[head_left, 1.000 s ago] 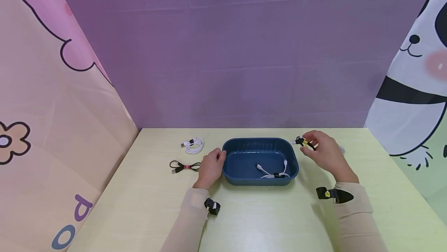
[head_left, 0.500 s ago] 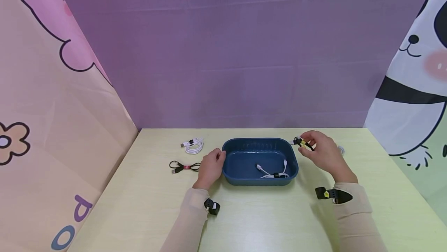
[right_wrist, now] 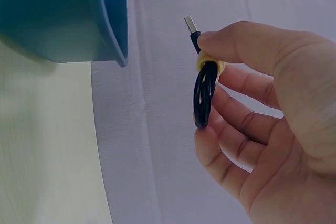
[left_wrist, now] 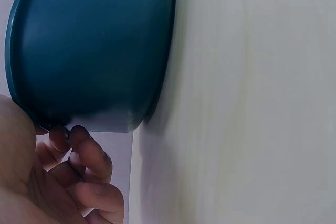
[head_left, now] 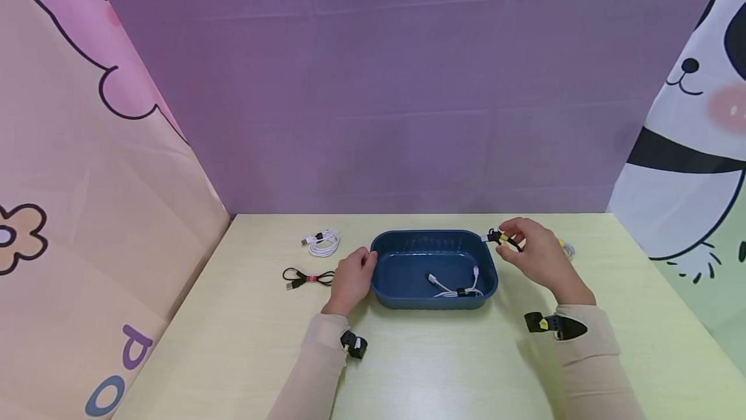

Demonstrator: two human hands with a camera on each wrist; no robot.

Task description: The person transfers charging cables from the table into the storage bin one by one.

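Observation:
A blue rectangular plastic basin stands on the table, with a white cable bundled by a black tie inside it. At its left end my left hand grips the rim; in the left wrist view the fingers curl against the outer wall. My right hand pinches a coiled black USB cable with a yellow tie, its metal plug pointing away from the palm. In the head view this cable is raised beside the basin's right rim.
On the left of the table lie a white coiled cable and a black cable with a red tie. Another white cable is partly hidden behind the right hand. A purple backdrop rises behind the table's far edge.
My right hand has shifted slightly left with the black USB cable, nearer the basin's right rim. More of the white cable behind it shows. The left hand has stayed in place.

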